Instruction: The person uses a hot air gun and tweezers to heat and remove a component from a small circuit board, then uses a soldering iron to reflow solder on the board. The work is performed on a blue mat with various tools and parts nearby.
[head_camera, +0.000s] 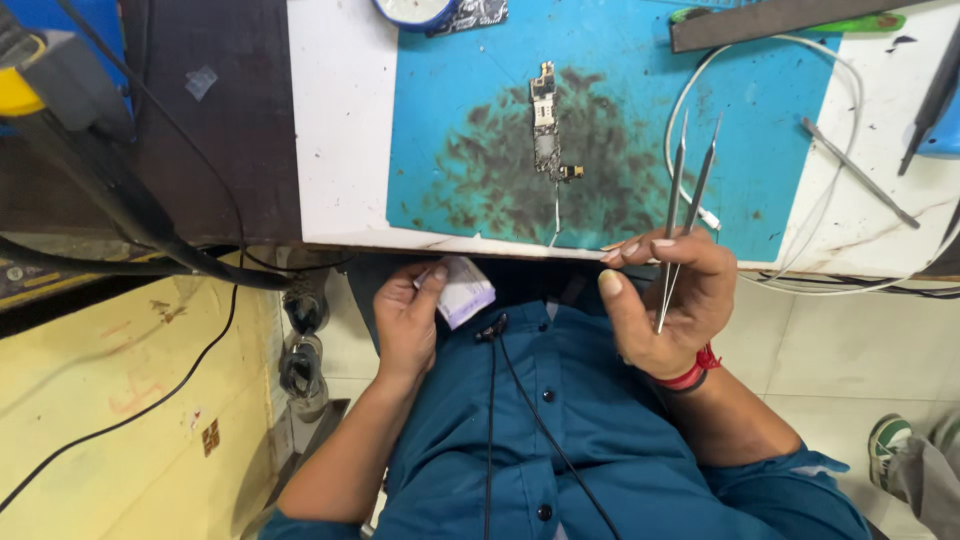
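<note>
Right hand grasps tweezers, long axis near-vertical, tips pointing toward frame top; left hand clasps a folded white packet.

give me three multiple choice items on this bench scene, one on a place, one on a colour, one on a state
1. Where does the circuit board lie?
A. on the blue mat
B. on the floor
C. in the left hand

2. What colour is the band on the right wrist?
A. green
B. red
C. white

3. What does the right hand hold?
A. nothing
B. a cable
C. metal tweezers

Key: 1 A, the board rests on the stained mat, apart from both hands. 2 B, a red band circles that wrist. 3 C, the fingers close on the tweezers, tips pointing away, while the left hand holds a small pale packet.
</note>
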